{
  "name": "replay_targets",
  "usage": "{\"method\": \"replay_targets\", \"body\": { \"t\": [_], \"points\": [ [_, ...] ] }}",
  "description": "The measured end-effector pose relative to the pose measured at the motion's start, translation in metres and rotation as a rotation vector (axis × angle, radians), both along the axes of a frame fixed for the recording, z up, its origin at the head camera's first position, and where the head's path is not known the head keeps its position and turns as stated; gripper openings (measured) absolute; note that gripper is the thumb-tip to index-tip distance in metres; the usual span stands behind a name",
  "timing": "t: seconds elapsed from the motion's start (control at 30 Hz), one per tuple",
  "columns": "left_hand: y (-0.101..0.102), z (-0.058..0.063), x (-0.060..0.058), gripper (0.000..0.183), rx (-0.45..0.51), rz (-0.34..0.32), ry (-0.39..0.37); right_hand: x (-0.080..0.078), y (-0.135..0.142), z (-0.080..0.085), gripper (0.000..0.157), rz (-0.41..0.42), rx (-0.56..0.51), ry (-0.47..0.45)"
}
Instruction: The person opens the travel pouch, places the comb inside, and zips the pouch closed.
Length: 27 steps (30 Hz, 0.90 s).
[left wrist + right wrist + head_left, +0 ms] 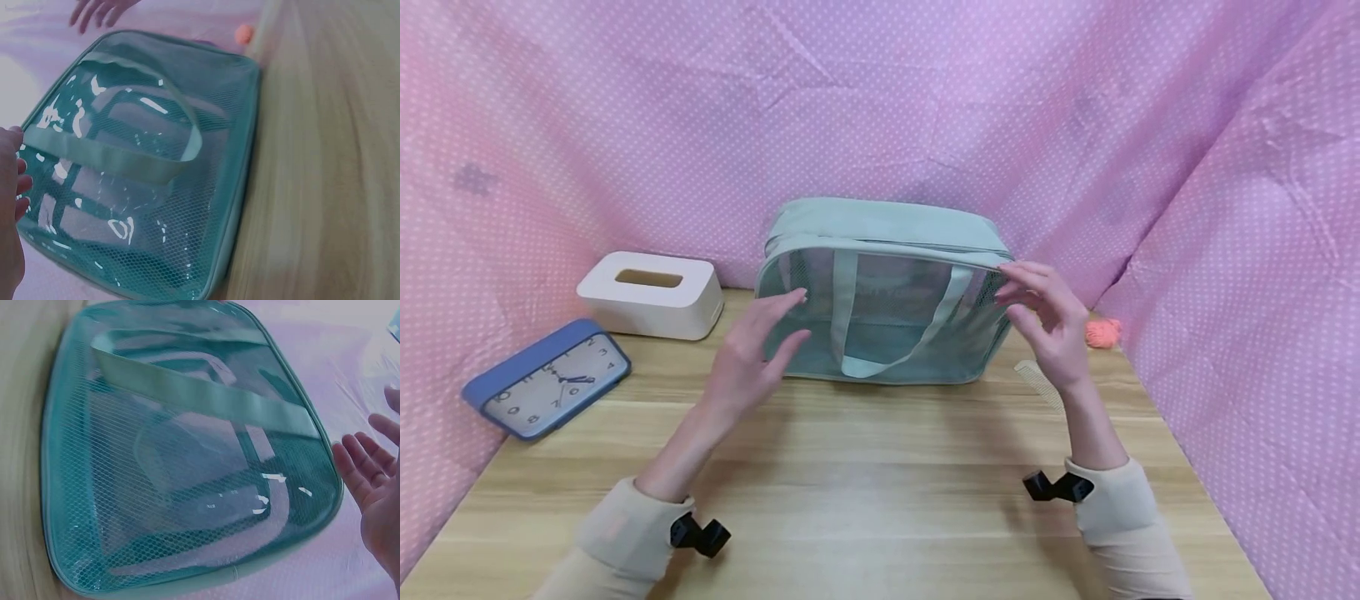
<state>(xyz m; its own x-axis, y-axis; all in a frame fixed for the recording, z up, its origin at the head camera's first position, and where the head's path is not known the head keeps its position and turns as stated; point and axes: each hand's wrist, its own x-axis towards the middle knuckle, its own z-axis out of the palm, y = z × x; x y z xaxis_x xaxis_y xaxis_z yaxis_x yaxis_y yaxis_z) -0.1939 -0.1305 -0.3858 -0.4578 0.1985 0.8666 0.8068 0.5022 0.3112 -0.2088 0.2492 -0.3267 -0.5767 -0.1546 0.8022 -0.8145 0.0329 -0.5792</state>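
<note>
A mint-green see-through bag (887,218) stands upright on the table, with mesh sides and a strap handle (846,300) hanging down its front panel. My left hand (752,346) is held in front of the bag's left side, fingers extended and thumb apart, holding nothing. Near the upper right corner is my right hand (1052,321), its fingers loosely bent and nothing in its grasp. In the right wrist view, the fingertips (340,453) come right up to the bag's top edge. The left wrist view shows the clear front panel (125,187) with shiny reflections.
A white tissue box (647,308) stands at the back left, and a blue-framed clock (561,383) lies in front of it. To the right of the bag are a pale comb (1037,382) and a small orange bundle (1102,333). Pink dotted cloth (880,100) hangs around the table.
</note>
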Motion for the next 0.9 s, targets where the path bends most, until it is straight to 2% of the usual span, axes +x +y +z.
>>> {"method": "replay_targets", "body": {
  "t": [0.13,0.27,0.43,0.63,0.77,0.9],
  "points": [
    [-0.005,0.0,-0.003,0.048,0.119,0.069,-0.019,-0.008,0.011,-0.005,0.029,-0.041,-0.166,-0.068],
    [-0.01,0.003,-0.003,0.044,0.234,0.127,-0.043,-0.016,0.022,-0.016,0.025,-0.059,-0.271,-0.087],
    [-0.017,0.005,-0.005,0.038,0.322,0.187,-0.068,-0.025,0.032,-0.027,0.02,-0.07,-0.376,-0.147],
    [-0.022,0.001,-0.012,0.042,0.399,0.271,-0.153,-0.036,0.042,-0.036,0.021,-0.137,-0.381,-0.271],
    [-0.021,0.0,-0.021,0.046,0.404,0.255,-0.239,-0.044,0.049,-0.043,0.022,-0.148,-0.382,-0.376],
    [-0.018,-0.001,-0.025,0.045,0.389,0.23,-0.297,-0.048,0.055,-0.051,0.024,-0.145,-0.323,-0.475]
  ]
}}
